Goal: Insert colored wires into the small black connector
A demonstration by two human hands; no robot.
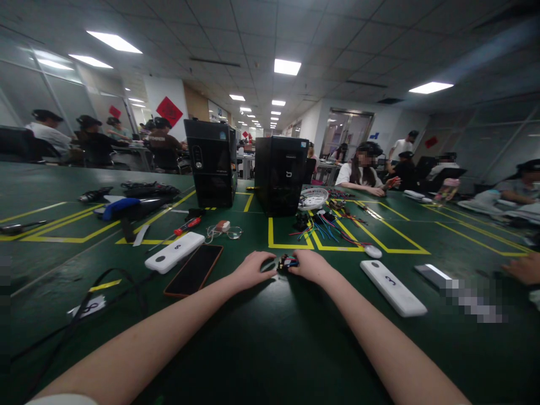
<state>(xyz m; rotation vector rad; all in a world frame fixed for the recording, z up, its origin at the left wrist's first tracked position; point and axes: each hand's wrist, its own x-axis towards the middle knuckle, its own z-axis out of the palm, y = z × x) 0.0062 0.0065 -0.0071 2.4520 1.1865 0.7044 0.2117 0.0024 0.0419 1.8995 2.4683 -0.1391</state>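
Both my hands meet on the green table around a small black part with coloured wires (pixel 287 262). My left hand (pixel 252 269) lies knuckles up, fingers curled, touching the part's left side. My right hand (pixel 310 264) is closed on the part from the right. Much of the part is hidden between my fingers. Just left of my left hand lies a dark phone in an orange case (pixel 194 270), and beyond it a white power bank (pixel 174 252). A second white power bank (pixel 393 287) lies to the right of my right arm.
Two black computer towers (pixel 211 162) (pixel 281 175) stand behind. Loose coloured wires (pixel 327 230), a white basket (pixel 313 198), a red screwdriver (pixel 185 226), a white mouse (pixel 373 251) and black cables (pixel 118 281) lie about. Other people sit at far tables; another person's hand (pixel 523 269) rests at right.
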